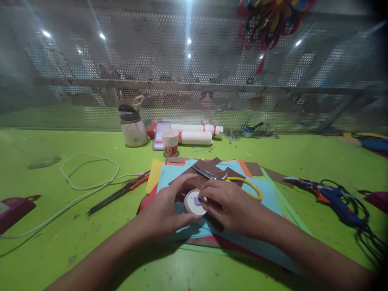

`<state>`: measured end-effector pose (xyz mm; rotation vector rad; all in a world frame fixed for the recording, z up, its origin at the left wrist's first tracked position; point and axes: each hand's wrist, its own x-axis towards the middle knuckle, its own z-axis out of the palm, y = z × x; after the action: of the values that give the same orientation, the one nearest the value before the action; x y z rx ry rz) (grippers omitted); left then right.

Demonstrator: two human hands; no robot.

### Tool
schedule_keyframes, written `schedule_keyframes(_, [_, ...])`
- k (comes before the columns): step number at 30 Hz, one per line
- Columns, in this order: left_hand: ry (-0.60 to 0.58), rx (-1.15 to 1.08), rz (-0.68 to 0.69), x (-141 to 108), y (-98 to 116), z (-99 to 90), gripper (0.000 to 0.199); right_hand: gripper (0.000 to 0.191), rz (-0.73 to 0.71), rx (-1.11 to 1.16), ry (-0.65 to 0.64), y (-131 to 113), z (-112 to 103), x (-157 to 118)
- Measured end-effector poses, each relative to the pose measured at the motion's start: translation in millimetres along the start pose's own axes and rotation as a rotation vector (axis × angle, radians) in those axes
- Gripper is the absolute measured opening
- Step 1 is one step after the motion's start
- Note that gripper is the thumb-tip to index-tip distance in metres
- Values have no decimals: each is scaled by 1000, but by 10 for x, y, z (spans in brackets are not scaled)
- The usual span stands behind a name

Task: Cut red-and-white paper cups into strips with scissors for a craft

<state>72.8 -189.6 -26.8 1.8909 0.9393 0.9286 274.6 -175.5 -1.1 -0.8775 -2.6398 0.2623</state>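
Note:
My left hand (pixel 169 206) curls around what looks like a paper cup (pixel 191 207), its round white end turned toward me. A small purple piece of paper (pixel 197 201) lies against that white end. The fingers of my right hand (pixel 222 202) are pinched together at the edge of this piece, touching the cup's right side. Just beyond my hands, scissors with yellow handles (pixel 256 190) rest on brown paper. Beneath both hands spreads a pile of coloured sheets, light blue paper (pixel 269 198) on top.
Left lie a black-and-orange tool (pixel 121 192) and a white cable (pixel 87 189). A blue glue gun (pixel 336 200) with a dark cord is at right. Behind stand a white bottle (pixel 134 131), a red-and-white paper cup (pixel 171 142) and stacked cups (pixel 197 138), before a perforated metal panel (pixel 169 60).

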Motion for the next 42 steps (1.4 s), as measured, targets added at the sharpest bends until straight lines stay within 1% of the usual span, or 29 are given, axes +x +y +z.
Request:
schedule_keyframes(3, [14,-7,-15,-3,-6,12,71,15,-3,2,-7,-18,-16,-3])
schedule_keyframes(7, [28,-7,-12,-3,-3,28,64,14,1,-1,-6,-13,-13,1])
schedule_keyframes(11, [53,15,-14,-5,26,21,58,18,-14,-40,58,15,54,-15])
schedule_keyframes(14, [57,12,-13,-12,41,2,57,20,-70,-121,85,19,115,-32])
schedule_keyframes(18, [36,-40,-43,-16,37,-16,63,20,-142,-197,137,5,168,-28])
schedule_keyframes(21, [31,-98,-65,-12,39,-15,71,23,-133,-204,197,10,181,-15])
schedule_keyframes(23, [25,-128,-54,-9,50,-8,72,26,-111,-182,208,20,168,-10])
schedule_keyframes(25, [22,-148,-35,-8,59,0,68,27,-95,-146,197,25,136,-9])
schedule_keyframes(28, [52,-161,-27,-8,51,6,63,25,-88,-40,163,27,73,-9])
schedule_keyframes(30, [75,-176,-26,-9,32,6,61,22,-80,34,164,29,40,-10])
schedule_keyframes(35, [88,-281,5,-15,1,14,57,14,-49,175,279,19,-9,-21])
schedule_keyframes(38, [91,-363,5,-20,4,22,56,13,37,274,318,-11,-34,-24])
schedule_keyframes(42, [86,-459,2,-23,14,22,55,16,181,373,325,-55,-66,-11])
